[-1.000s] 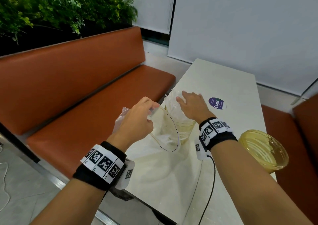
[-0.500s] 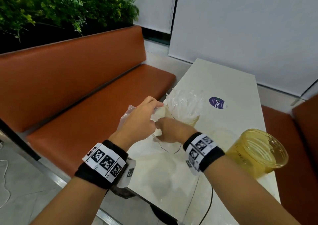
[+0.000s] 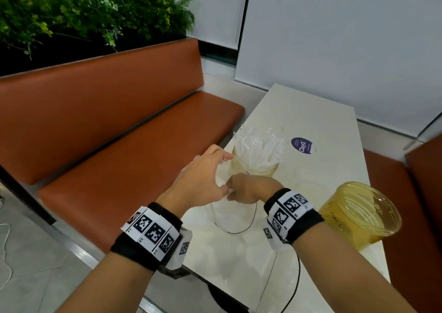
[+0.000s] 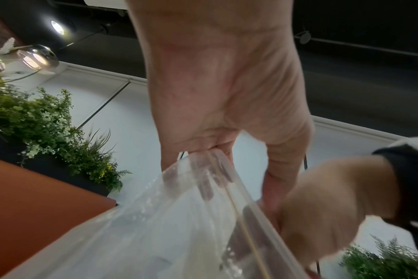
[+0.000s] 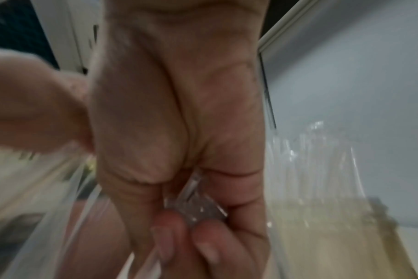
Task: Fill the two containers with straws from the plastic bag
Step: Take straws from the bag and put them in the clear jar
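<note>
A clear plastic bag (image 3: 235,217) lies on the white table (image 3: 311,111) with its mouth lifted. My left hand (image 3: 223,171) holds the bag's rim; in the left wrist view its fingers (image 4: 204,181) show through the bag (image 4: 167,236). My right hand (image 3: 235,188) meets it at the mouth and pinches clear plastic (image 5: 193,209) between thumb and fingers. Just beyond stands a yellowish container (image 3: 256,168) full of wrapped straws (image 3: 260,145). A second yellowish container (image 3: 358,217) sits empty to the right, apart from both hands.
An orange bench (image 3: 119,133) runs along the table's left side, with plants behind it. A purple sticker (image 3: 301,145) lies on the table past the straws. A black cable (image 3: 293,288) trails from my right wrist over the near table edge.
My right hand left the straws in the far container and came back to the bag's mouth beside my left hand. The left hand stayed on the bag.
</note>
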`<state>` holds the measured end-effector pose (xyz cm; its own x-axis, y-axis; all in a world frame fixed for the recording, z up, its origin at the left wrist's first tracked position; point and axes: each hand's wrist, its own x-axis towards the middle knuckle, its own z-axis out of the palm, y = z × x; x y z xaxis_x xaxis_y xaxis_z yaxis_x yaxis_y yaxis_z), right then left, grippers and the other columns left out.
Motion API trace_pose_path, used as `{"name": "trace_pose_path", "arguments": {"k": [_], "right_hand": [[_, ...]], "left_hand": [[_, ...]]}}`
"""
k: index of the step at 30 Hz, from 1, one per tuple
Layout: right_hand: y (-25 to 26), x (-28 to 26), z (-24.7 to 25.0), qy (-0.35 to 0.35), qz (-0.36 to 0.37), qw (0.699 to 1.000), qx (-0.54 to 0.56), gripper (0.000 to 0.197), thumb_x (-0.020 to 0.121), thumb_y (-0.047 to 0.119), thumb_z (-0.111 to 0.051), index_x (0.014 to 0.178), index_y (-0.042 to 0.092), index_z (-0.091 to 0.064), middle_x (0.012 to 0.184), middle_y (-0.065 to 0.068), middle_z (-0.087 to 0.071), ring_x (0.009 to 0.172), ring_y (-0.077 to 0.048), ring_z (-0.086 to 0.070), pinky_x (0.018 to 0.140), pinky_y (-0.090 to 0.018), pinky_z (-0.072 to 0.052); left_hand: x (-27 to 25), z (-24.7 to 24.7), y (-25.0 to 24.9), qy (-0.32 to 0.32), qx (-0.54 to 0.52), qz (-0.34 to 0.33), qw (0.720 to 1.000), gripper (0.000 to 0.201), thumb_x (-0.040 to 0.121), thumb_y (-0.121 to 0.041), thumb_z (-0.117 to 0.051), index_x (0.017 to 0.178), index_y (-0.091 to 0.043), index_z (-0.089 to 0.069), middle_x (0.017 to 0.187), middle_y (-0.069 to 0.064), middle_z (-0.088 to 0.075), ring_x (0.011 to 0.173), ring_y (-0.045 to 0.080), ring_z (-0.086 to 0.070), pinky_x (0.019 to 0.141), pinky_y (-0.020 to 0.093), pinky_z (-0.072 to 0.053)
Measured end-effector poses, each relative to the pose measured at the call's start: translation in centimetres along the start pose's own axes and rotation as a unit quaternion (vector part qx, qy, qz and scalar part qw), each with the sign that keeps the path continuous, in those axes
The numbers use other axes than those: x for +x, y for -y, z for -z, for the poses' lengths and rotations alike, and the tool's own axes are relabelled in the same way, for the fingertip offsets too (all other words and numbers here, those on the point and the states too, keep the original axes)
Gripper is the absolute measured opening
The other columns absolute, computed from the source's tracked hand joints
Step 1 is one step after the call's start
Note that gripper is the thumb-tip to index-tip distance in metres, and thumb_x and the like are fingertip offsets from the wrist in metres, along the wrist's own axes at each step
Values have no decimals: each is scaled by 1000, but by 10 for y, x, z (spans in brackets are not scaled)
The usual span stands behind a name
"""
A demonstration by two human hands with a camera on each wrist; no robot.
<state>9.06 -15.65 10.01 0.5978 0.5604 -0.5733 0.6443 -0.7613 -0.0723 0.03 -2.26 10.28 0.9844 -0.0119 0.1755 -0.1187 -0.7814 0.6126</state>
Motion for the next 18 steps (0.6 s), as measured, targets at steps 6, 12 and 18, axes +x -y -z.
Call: {"name": "trace_pose_path", "arguments": {"k": [6, 12, 18], "right_hand": [[-9, -47, 46, -20, 5, 999, 38, 12, 102, 25, -54, 106, 15, -59, 89, 2, -61, 79, -19, -61, 82, -37, -53], [-13, -83, 81, -95, 53, 990, 89, 8, 97, 19, -62, 90, 19, -64, 77, 0, -67, 60, -13, -57, 60, -25, -46], [-19, -89, 77, -261, 114, 848, 447, 36, 82, 46, -80, 102, 20, -66, 78, -3, -76, 57, -13, -64, 50, -24, -51]], "left_hand": [[1, -10, -5, 16, 71, 24, 997, 107, 47, -80, -78, 139, -34, -45, 127, -23, -42, 110, 6, -51, 94, 34, -49], [7, -23, -12, -105, 183, 13, 977, 34, 90, -45, -66, 114, -23, -58, 105, -9, -53, 92, 13, -55, 72, 25, -38], [13, -22, -6, -130, 61, 67, 987, 21, 103, -38, -48, 101, -17, -52, 89, -6, -48, 74, 19, -52, 63, 33, -39]]}}
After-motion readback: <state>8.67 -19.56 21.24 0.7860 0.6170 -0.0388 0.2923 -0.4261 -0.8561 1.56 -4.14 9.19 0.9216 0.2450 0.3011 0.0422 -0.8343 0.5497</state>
